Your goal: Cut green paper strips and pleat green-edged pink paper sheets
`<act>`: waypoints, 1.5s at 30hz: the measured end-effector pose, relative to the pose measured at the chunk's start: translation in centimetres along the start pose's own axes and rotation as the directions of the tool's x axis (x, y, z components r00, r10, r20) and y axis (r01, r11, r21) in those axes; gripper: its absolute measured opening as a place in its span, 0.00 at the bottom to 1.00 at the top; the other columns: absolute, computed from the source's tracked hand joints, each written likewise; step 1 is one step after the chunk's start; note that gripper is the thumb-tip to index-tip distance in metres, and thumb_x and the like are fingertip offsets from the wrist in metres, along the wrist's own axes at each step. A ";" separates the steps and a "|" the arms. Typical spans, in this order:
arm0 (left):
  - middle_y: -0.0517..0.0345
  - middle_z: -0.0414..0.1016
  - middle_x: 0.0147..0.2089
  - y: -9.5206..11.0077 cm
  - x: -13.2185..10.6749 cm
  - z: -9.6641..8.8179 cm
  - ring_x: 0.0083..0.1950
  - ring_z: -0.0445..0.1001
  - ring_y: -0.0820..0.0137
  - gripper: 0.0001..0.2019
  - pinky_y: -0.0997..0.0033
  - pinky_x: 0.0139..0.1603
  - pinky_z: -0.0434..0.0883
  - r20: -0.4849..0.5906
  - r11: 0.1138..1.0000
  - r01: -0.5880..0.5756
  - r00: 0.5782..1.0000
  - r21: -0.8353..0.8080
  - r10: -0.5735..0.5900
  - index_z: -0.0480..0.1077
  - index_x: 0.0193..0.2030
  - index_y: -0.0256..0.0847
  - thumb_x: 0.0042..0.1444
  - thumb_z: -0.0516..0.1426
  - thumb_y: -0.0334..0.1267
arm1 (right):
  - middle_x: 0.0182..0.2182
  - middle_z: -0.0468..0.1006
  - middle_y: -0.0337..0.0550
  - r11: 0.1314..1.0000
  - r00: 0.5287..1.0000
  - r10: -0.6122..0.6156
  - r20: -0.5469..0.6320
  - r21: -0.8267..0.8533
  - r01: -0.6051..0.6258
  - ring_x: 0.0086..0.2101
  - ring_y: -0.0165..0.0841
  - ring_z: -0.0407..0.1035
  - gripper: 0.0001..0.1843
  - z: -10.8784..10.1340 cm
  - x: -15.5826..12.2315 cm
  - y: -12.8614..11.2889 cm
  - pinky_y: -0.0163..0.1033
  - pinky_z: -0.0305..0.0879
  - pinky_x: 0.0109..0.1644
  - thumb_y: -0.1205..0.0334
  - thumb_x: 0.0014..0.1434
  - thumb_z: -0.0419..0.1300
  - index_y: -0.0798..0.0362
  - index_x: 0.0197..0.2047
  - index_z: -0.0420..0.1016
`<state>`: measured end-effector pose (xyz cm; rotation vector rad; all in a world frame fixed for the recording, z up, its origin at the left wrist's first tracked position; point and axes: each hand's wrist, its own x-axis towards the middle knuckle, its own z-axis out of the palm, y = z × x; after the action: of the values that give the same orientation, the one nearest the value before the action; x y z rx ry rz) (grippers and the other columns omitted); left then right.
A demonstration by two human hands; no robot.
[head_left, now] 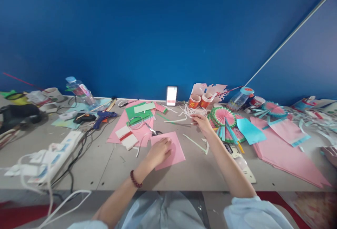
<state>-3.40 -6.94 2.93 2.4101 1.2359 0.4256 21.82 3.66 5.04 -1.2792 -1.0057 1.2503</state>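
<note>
My left hand point(159, 151) rests on a pink paper sheet point(175, 151) lying on the grey table point(110, 167), fingers curled and pressing it down. My right hand point(201, 122) reaches farther back, fingers pinched among white paper strips point(185, 111) near two red paper cups point(200, 100); what it pinches is too small to name. Scissors point(152, 130) lie just behind the pink sheet. Folded pink and green paper fans point(223, 116) sit to the right of my right hand.
A blue glue gun point(104, 116), a white power strip point(59, 151) with cables and a plastic bottle point(79, 90) lie at the left. Pink and green sheets point(138, 115) sit behind the scissors. Large pink paper triangles point(286, 151) cover the right. Another person's hand point(330, 153) shows at the far right edge.
</note>
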 end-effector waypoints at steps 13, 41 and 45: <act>0.49 0.66 0.61 -1.8 3.4 -0.4 0.60 0.66 0.63 0.21 0.62 0.58 0.65 -0.007 0.983 -0.086 0.996 0.161 0.089 0.63 0.58 0.41 0.58 0.49 0.26 | 0.28 0.77 0.36 0.937 0.998 -0.057 0.017 0.347 0.047 0.29 0.24 0.70 0.14 -0.4 -2.1 -2.6 0.28 0.67 0.32 0.67 0.39 0.67 0.53 0.34 0.78; 0.55 0.75 0.36 -3.9 9.0 -1.3 0.36 0.72 0.68 0.08 0.72 0.36 0.62 -0.172 0.958 0.219 0.967 0.184 -0.188 0.69 0.39 0.42 0.60 0.49 0.31 | 0.56 0.68 0.56 0.207 0.808 -0.400 0.433 -0.816 0.540 0.44 0.40 0.72 0.34 6.2 -16.2 8.5 0.44 0.73 0.44 0.73 0.55 0.47 0.56 0.66 0.56; 0.51 0.74 0.39 -4.5 9.4 -1.7 0.40 0.73 0.66 0.10 0.70 0.40 0.64 -0.185 0.945 0.240 0.962 0.221 -0.201 0.69 0.42 0.40 0.62 0.46 0.30 | 0.57 0.67 0.56 0.183 0.814 -0.393 0.427 -0.832 0.524 0.43 0.40 0.72 0.35 6.1 -16.7 8.4 0.42 0.74 0.42 0.73 0.56 0.46 0.55 0.68 0.52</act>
<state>-1.99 3.53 3.11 2.4320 1.6989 0.4292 13.28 -13.01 -0.73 -1.5040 -2.2177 0.1069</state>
